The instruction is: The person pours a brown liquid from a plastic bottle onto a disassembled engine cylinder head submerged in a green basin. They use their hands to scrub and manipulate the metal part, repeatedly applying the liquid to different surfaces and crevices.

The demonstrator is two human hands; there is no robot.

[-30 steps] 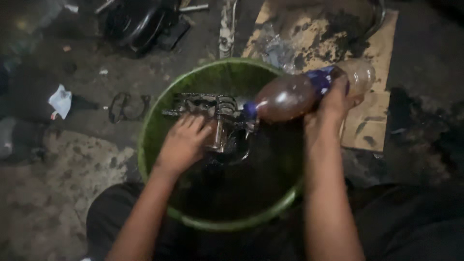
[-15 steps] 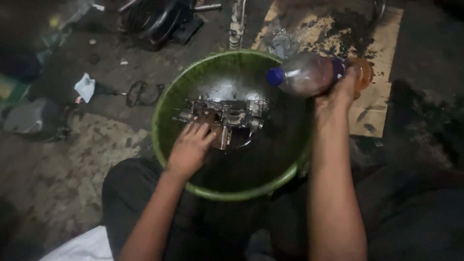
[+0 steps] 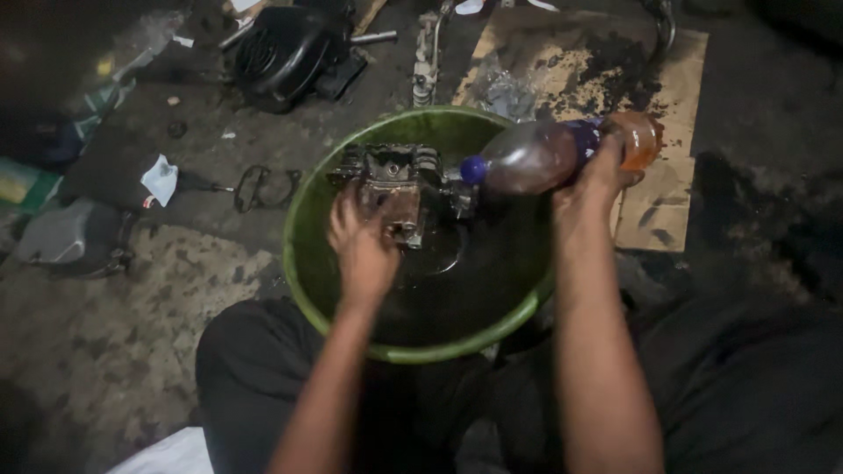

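A green plastic basin [image 3: 320, 184] sits on the floor between my knees, with dark liquid in its bottom. Inside it lies a grimy metal engine part [image 3: 399, 175]. My left hand [image 3: 360, 246] rests on that part, fingers curled over its near side. My right hand [image 3: 601, 180] grips a clear plastic bottle [image 3: 536, 156] of brownish liquid, held nearly level over the basin's right rim. The bottle's blue cap [image 3: 474, 168] points left toward the engine part.
A stained cardboard sheet [image 3: 667, 105] lies behind the basin on the right. A black engine cover [image 3: 281, 53] and a metal bar [image 3: 426, 57] lie at the back. A gasket [image 3: 263, 186], a white rag [image 3: 160, 180] and a grey casing [image 3: 75, 233] are on the left floor.
The bottle has tipped from pouring steeply to nearly level and drawn back to the right. My left hand slid up onto the engine part, which has turned in the basin.
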